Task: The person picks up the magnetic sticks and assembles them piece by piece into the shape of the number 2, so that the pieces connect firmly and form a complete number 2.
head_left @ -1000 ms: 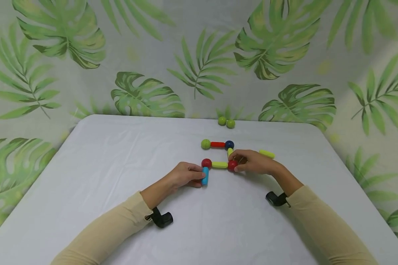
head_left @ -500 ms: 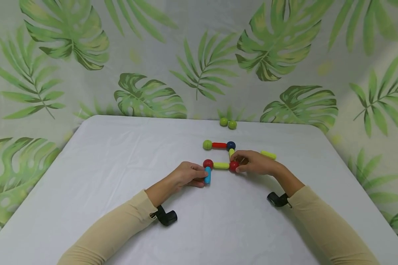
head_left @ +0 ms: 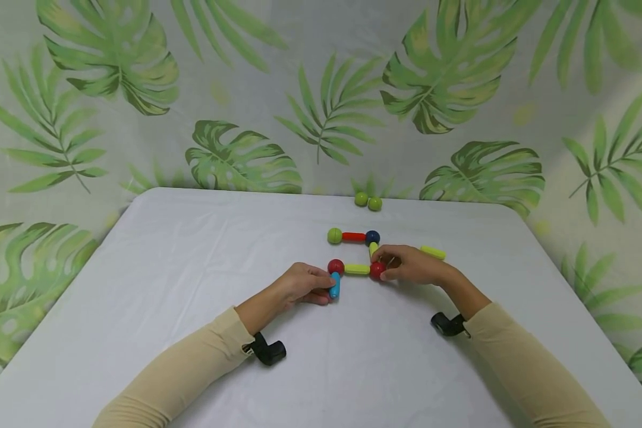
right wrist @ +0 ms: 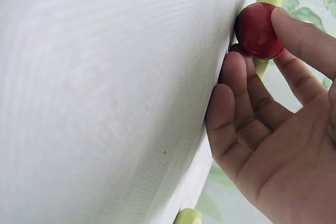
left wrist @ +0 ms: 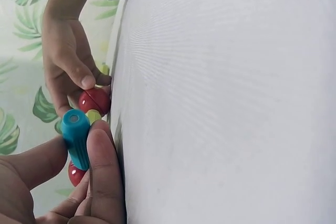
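My left hand (head_left: 306,283) pinches a blue rod (left wrist: 76,137) between thumb and fingers. The rod's far end meets a red ball (head_left: 336,267), and its near end shows a small round metal-coloured disc in the left wrist view. From that ball a yellow-green rod (head_left: 356,269) runs right to a second red ball (right wrist: 258,30), which my right hand (head_left: 408,263) holds with its thumb and fingers. Behind it, another yellow-green rod (head_left: 373,249) leads to a dark blue ball (head_left: 372,238), joined by a red rod (head_left: 353,236) to a green ball (head_left: 334,235).
A loose yellow-green rod (head_left: 432,252) lies beyond my right wrist. Two green balls (head_left: 361,199) sit at the back edge of the white-covered table (head_left: 203,238). Behind it hangs a leaf-patterned cloth (head_left: 342,89).
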`<move>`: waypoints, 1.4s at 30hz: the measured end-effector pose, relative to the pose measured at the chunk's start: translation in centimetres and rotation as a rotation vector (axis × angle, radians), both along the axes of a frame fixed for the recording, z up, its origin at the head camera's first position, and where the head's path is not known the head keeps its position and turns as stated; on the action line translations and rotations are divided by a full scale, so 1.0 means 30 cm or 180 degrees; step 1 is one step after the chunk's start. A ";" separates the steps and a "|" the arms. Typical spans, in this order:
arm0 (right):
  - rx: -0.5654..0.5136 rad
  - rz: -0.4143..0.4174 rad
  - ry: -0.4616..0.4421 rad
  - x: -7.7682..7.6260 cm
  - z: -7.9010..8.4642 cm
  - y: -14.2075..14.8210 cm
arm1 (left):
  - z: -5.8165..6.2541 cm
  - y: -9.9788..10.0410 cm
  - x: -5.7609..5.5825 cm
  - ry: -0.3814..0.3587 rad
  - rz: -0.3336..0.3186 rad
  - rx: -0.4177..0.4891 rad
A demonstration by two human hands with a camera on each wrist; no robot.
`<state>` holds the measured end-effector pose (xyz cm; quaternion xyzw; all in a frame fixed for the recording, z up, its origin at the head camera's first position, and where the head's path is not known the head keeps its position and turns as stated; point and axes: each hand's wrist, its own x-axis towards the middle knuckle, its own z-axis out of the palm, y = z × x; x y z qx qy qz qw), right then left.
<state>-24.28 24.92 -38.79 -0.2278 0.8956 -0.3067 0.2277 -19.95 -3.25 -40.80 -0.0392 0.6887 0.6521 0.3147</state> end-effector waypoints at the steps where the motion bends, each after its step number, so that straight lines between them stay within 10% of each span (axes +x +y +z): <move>1: 0.0001 -0.0015 -0.0006 0.000 0.000 0.000 | 0.001 0.000 0.000 0.0001 -0.0011 0.0000; 17: 0.0004 -0.0028 -0.0025 -0.001 -0.010 -0.004 | 0.008 -0.028 0.006 0.0167 -0.0518 -0.0295; 27: 0.0044 -0.0040 -0.0018 0.001 0.002 -0.002 | 0.044 -0.089 -0.045 0.1861 -0.0605 -0.1618; 34: 0.0070 -0.0048 -0.0034 0.004 0.005 -0.010 | 0.047 -0.061 -0.099 0.3130 -0.1429 -0.2060; 42: 0.0075 -0.0071 -0.0049 0.004 0.012 -0.010 | 0.047 -0.023 -0.133 0.3171 -0.1957 -0.1988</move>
